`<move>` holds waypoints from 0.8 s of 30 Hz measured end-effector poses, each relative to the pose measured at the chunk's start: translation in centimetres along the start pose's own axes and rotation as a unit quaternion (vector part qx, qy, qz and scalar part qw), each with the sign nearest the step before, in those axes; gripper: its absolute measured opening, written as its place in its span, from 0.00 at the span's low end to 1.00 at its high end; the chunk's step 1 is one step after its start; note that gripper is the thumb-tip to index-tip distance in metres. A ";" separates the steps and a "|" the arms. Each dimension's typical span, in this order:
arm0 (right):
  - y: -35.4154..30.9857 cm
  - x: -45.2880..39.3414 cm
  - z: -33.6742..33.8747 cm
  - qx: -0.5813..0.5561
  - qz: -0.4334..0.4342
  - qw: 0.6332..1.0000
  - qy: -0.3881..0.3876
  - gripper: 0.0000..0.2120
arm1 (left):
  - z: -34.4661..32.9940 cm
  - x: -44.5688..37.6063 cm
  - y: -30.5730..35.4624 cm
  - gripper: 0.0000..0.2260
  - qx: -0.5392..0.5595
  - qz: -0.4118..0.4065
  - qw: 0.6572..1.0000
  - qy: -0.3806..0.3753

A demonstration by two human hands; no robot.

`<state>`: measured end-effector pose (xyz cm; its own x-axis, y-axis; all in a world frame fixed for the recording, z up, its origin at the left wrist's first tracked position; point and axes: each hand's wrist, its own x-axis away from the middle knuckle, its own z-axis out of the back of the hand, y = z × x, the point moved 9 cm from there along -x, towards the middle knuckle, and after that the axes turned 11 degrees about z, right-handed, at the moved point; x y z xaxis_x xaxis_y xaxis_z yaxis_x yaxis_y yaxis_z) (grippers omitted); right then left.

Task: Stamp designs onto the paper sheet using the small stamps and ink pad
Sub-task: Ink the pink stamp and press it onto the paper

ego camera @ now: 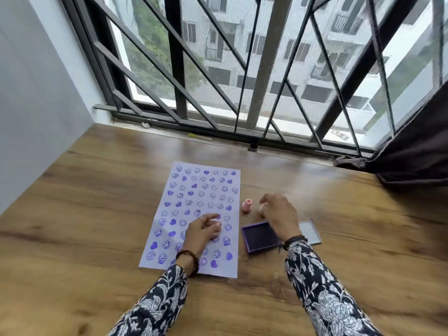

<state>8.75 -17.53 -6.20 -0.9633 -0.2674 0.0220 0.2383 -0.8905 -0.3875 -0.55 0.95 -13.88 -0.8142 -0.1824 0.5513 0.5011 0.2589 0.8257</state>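
Note:
The paper sheet lies flat on the wooden table, covered with rows of purple smiley and heart prints. My left hand rests on its lower half, fingers loosely apart, holding nothing. A small pink stamp stands upright just right of the sheet. My right hand hovers beside it with fingers curled down over a second pale small stamp, mostly hidden and blurred. The open purple ink pad sits below that hand, partly under my wrist.
The ink pad's lid lies open to the right. A barred window runs along the table's far edge, with a dark curtain at the right and a white wall at the left.

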 end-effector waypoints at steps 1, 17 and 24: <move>-0.2 -0.2 0.1 -0.002 0.001 1.000 0.003 0.13 | 0.0 0.0 -0.1 0.12 0.006 0.001 1.000 0.001; -2.9 4.4 -0.8 -0.434 0.013 0.901 0.026 0.04 | -5.1 1.5 1.9 0.11 0.078 0.000 0.984 -0.162; -0.2 7.4 -2.0 -0.492 -0.112 0.859 0.088 0.08 | -6.3 1.4 1.1 0.09 0.069 0.000 0.984 -0.167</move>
<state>1.34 -18.61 -7.85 -0.9957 0.0069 0.0925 -0.0925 -0.1480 -0.9847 0.71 -5.00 -11.44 -0.8768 0.1335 0.4619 0.4750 0.3891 0.7893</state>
